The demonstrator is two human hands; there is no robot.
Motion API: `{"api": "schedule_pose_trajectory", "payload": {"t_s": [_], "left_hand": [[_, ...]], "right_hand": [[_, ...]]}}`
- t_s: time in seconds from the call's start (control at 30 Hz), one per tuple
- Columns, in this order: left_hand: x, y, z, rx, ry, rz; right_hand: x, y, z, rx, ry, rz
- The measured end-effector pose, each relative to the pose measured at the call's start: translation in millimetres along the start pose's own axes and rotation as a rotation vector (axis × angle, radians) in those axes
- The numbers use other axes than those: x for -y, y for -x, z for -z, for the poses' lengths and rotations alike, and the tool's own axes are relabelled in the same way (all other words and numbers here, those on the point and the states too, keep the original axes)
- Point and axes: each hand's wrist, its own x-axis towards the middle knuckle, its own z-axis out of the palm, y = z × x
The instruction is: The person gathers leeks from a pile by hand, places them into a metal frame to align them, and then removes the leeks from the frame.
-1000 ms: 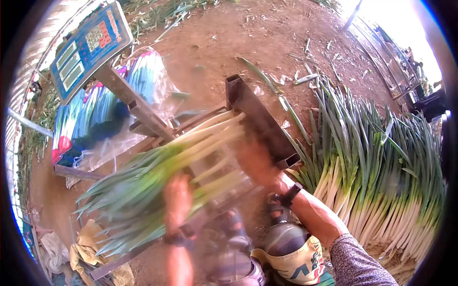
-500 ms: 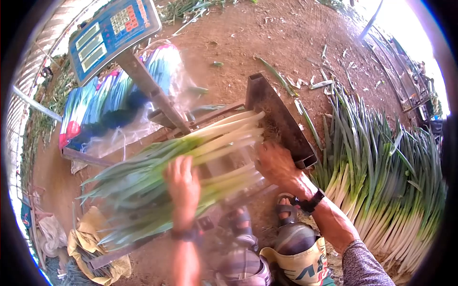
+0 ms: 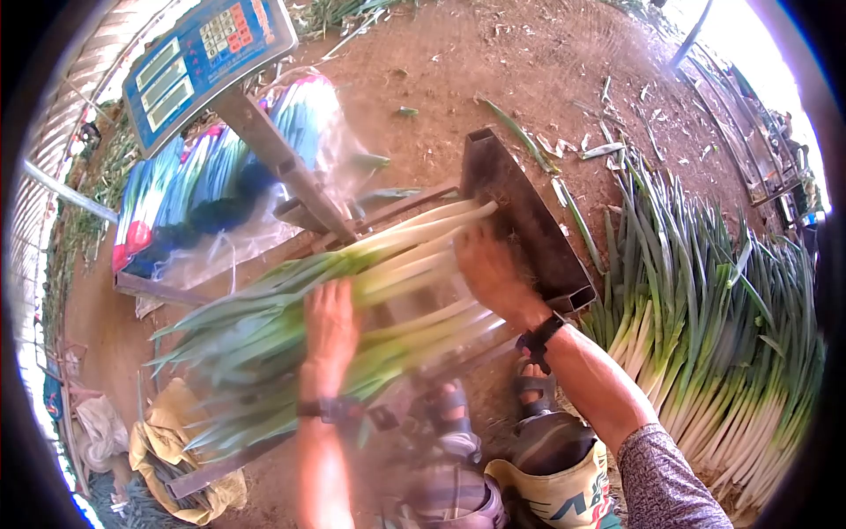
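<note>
I see a long bundle of green-leaved, white-stalked leeks (image 3: 352,300) lying across the metal platform of a weighing scale (image 3: 423,309) at the centre of the view, white ends pointing toward 2 o'clock and green leaves fanning out toward 8 o'clock. My left hand (image 3: 330,322) lies flat on top of the bundle near its middle, fingers spread over the pale green stalks rather than closed around them. My right hand (image 3: 489,273) presses against the white stalk ends at about 3 o'clock from the left hand, palm down, fingers extended; whether its grip closes round any stalk I cannot tell, as the hand is blurred. Just beyond the right hand, a dark rectangular metal channel (image 3: 520,220) stands against the stalk ends. The scale's blue display panel with keypad (image 3: 203,62) rises on a grey post at 11 o'clock. A large pile of trimmed leeks (image 3: 705,326) lies on the reddish soil at 3 o'clock, well apart from the bundle. Blue and pink printed plastic bags (image 3: 211,185) lie at 10 o'clock behind the post.
</note>
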Motion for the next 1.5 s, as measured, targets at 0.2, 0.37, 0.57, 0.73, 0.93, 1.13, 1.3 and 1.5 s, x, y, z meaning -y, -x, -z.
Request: {"api": "schedule_pose_trajectory", "payload": {"t_s": [0.2, 0.37, 0.57, 0.73, 0.93, 1.13, 1.3, 1.5], "left_hand": [[2, -4, 2, 0.028, -0.035, -0.044], [-16, -5, 19, 0.230, 0.145, -0.009], [-23, 12, 10, 0.128, 0.435, 0.045], [-20, 11, -6, 0.097, 0.477, 0.112], [-20, -25, 11, -0.122, 0.298, 0.167], [11, -51, -17, -0.118, -0.164, 0.033], [9, -52, 12, -0.132, -0.288, -0.151], [11, -15, -3, -0.047, -0.013, -0.090]], "right_hand": [[-1, -9, -1, -0.068, 0.051, 0.024], [-11, 5, 15, -0.119, 0.078, -0.013], [-9, 10, 48, 0.368, -0.006, -0.094], [-7, 7, 52, 0.223, -0.267, -0.076], [-2, -29, 52, 0.238, -0.447, -0.128], [-1, -28, 29, 0.177, -0.395, -0.151], [-4, -22, 32, 0.146, -0.524, -0.194], [-3, -10, 25, 0.195, -0.437, -0.103]]}}
